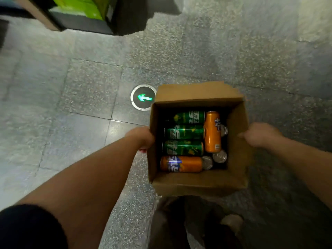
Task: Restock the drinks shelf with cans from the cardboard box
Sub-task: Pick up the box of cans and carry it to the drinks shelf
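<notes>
An open cardboard box (195, 184) hangs above the grey floor, held from both sides. My left hand (142, 137) grips its left wall and my right hand (258, 134) grips its right wall. Inside lie three green cans (184, 132) stacked side by side, an orange can (181, 163) along the near side and another orange can (212, 132) lying crosswise on the right. Silver can ends (220, 156) show in the near right corner. No drinks shelf is clearly in view.
A round floor light with a green arrow (143, 97) pointing left sits just beyond the box. A dark shelf base with green packaging (80, 8) stands at the far left. My legs and a shoe (231, 221) are below the box.
</notes>
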